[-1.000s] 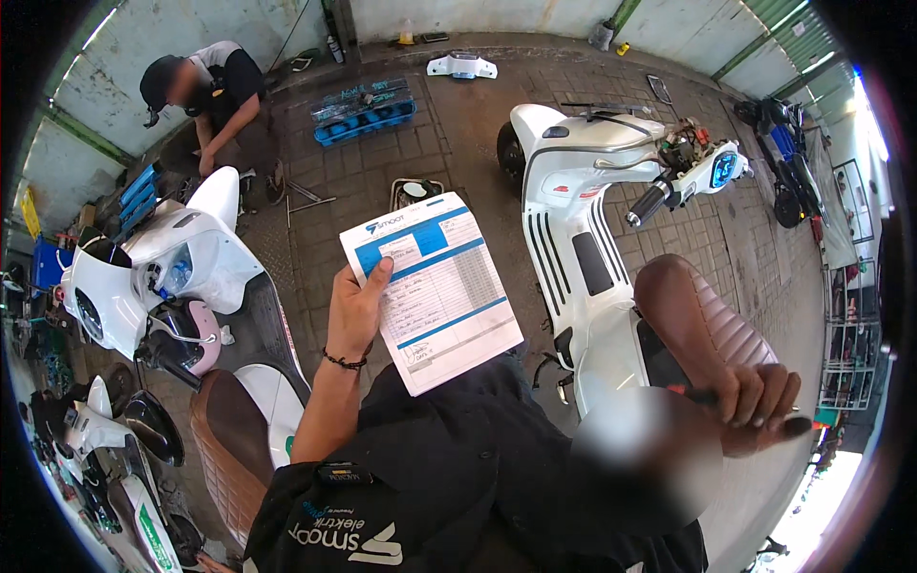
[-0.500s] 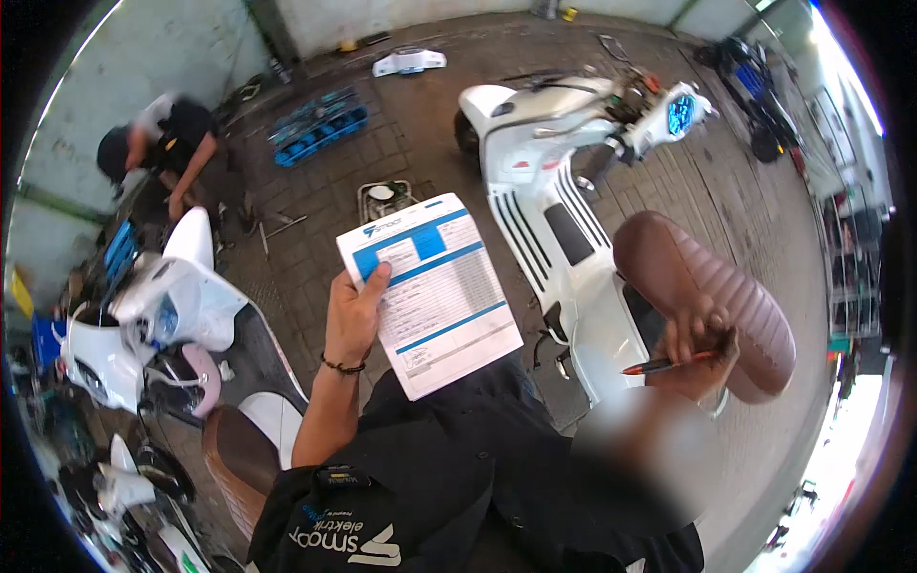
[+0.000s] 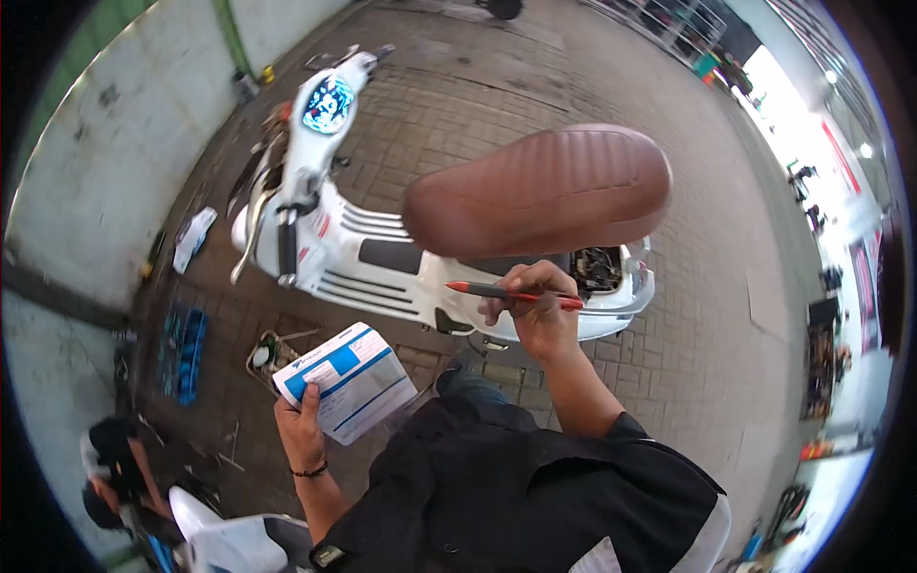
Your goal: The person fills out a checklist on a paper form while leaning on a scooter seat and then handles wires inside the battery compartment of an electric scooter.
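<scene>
White-and-blue form (image 3: 358,390): in left hand (image 3: 302,432), thumb on its face, other fingers hidden beneath; held above the paved floor (image 3: 697,315), toward the near edge of the white scooter (image 3: 437,298); entries too small to read. Red-and-black pen (image 3: 478,288): pinched in right hand (image 3: 544,310), hands apart, barrel partly covered by the grip. Brown seat (image 3: 540,191): hides part of the scooter's middle. Second scooter (image 3: 229,546): cut off below. Co-worker (image 3: 117,460): lower left, dim. Paving: broad beyond the white scooter's far edge, narrower between form and blue crate (image 3: 191,355).
</scene>
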A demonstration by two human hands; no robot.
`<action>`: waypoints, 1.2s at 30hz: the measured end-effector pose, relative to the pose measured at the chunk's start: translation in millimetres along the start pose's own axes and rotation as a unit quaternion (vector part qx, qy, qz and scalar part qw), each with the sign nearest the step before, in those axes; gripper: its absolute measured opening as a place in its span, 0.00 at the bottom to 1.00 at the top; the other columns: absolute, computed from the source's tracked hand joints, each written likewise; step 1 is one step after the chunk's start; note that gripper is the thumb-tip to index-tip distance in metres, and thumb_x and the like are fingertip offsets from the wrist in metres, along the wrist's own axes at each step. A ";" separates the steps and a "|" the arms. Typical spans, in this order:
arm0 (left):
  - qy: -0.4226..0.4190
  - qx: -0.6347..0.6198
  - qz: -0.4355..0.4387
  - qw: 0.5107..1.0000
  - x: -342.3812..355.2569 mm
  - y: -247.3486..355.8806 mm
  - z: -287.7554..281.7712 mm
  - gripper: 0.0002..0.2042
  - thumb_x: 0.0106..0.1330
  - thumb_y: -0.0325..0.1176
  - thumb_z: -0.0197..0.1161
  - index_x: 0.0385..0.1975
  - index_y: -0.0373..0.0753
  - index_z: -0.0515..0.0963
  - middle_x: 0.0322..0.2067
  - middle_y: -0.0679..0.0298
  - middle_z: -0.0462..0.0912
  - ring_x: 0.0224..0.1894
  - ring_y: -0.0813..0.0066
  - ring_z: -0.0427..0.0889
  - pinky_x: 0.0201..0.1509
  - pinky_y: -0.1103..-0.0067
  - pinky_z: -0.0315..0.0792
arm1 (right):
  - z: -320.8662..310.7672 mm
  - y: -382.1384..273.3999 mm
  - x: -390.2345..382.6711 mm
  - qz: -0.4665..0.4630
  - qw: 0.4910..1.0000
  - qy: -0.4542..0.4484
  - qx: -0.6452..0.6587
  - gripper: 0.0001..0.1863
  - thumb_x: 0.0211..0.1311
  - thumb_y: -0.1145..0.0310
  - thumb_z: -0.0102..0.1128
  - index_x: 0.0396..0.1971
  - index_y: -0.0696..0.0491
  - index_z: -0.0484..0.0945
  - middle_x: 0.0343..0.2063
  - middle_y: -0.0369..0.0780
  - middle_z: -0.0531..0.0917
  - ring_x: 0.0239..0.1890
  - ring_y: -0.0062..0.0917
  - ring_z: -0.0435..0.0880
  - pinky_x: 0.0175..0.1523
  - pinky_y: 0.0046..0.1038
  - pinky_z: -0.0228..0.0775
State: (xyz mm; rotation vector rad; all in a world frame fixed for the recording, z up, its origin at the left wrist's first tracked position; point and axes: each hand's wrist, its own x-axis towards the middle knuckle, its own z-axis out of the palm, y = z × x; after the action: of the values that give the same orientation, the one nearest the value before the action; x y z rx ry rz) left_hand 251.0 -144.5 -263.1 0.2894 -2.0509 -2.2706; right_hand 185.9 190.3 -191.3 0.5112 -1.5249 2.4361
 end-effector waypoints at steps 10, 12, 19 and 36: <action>-0.209 -0.022 0.047 0.976 103.8 19.6 186.2 0.24 0.66 0.40 0.69 0.54 0.29 0.74 0.45 0.59 0.83 0.46 0.74 0.80 0.53 0.77 0.72 | -146.3 -65.1 -0.2 -0.123 0.988 0.062 -0.074 0.32 0.75 0.45 0.45 0.51 0.63 0.77 0.33 0.49 0.82 0.36 0.38 0.87 0.36 0.33 0.79; -0.248 -0.005 0.057 0.967 120.3 33.3 228.8 0.25 0.65 0.40 0.70 0.55 0.29 0.73 0.46 0.58 0.83 0.48 0.74 0.79 0.54 0.76 0.72 | -163.9 -82.8 0.0 -0.149 0.980 0.070 -0.108 0.31 0.75 0.45 0.45 0.50 0.63 0.78 0.33 0.50 0.82 0.37 0.39 0.87 0.36 0.34 0.79; -0.335 0.027 0.179 0.925 171.3 60.0 414.6 0.29 0.66 0.39 0.69 0.60 0.29 0.66 0.50 0.58 0.79 0.52 0.71 0.77 0.58 0.75 0.71 | -222.1 -119.4 -30.2 -0.248 0.911 0.260 -0.202 0.18 0.71 0.54 0.57 0.41 0.56 0.72 0.33 0.43 0.73 0.30 0.27 0.80 0.34 0.28 0.76; -0.459 0.084 0.257 0.846 240.4 22.5 567.4 0.12 0.66 0.32 0.66 0.47 0.39 0.84 0.43 0.56 0.84 0.45 0.69 0.81 0.47 0.77 0.74 | -205.3 -152.8 6.4 -0.210 0.729 0.294 -0.581 0.12 0.67 0.64 0.63 0.34 0.59 0.81 0.27 0.41 0.79 0.27 0.21 0.79 0.32 0.22 0.71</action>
State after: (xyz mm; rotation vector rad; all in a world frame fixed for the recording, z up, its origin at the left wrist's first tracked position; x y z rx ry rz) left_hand -91.0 366.0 -210.6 -1.4323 -2.2291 -2.0199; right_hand 200.2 441.7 -145.3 -0.1737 -1.9063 0.7962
